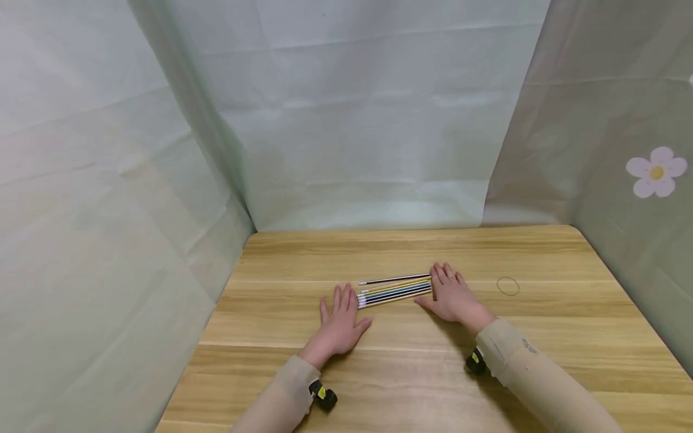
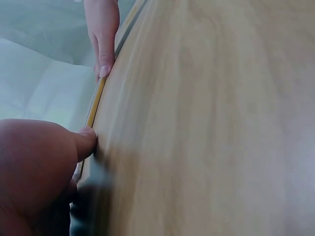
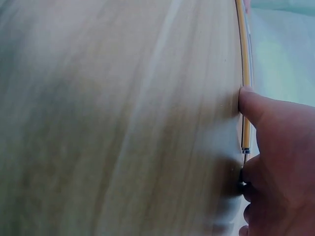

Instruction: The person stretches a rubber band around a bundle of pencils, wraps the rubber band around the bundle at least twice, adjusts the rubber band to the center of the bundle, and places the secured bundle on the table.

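Observation:
Several pencils (image 1: 394, 294) in yellow, black, blue and white lie side by side on the table, pale eraser ends to the left. At the far side of the row, one dark pencil (image 1: 390, 280) slants a little apart. My left hand (image 1: 339, 328) rests at the eraser ends, fingers straight and thumb spread. Across the row, my right hand (image 1: 452, 299) lies against the other ends, which its fingers partly cover. In the left wrist view the near yellow pencil (image 2: 95, 104) runs between both hands. My right thumb (image 3: 252, 101) touches the yellow pencil's side in the right wrist view.
A thin rubber band (image 1: 498, 282) lies on the wooden table (image 1: 411, 373) to the right of my right hand. Pale fabric walls (image 1: 352, 132) stand along the back and both sides, with a flower print (image 1: 657, 172) at the right.

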The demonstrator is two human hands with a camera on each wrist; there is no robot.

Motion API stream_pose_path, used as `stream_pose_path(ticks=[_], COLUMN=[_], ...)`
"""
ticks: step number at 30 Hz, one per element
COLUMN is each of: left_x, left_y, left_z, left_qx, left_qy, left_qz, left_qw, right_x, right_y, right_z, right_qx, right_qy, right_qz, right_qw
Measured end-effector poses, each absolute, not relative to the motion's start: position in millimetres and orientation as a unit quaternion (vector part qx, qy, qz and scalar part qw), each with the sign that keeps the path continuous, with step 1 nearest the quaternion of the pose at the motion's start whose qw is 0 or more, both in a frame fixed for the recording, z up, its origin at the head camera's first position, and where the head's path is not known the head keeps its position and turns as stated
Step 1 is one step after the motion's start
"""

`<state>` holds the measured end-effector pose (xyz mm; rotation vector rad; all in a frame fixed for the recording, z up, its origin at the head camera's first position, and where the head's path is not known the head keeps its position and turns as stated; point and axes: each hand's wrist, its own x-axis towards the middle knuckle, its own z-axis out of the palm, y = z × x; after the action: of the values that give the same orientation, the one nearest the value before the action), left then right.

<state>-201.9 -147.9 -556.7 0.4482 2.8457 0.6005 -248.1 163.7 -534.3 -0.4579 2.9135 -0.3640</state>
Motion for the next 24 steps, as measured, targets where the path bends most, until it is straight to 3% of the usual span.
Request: stream_pose_path(ticks=[24], left_x=[-212], left_y=[-138], left_z=[-556], left_qx=[0.143], left_qy=[0.970], left_qz=[0.171], left_qw=[0.096], right_x=[-241], right_y=[162], right_z=[-537], right_qx=[-0.162], right_qy=[0.971], right_qz=[-0.146], right_qw=[0.097])
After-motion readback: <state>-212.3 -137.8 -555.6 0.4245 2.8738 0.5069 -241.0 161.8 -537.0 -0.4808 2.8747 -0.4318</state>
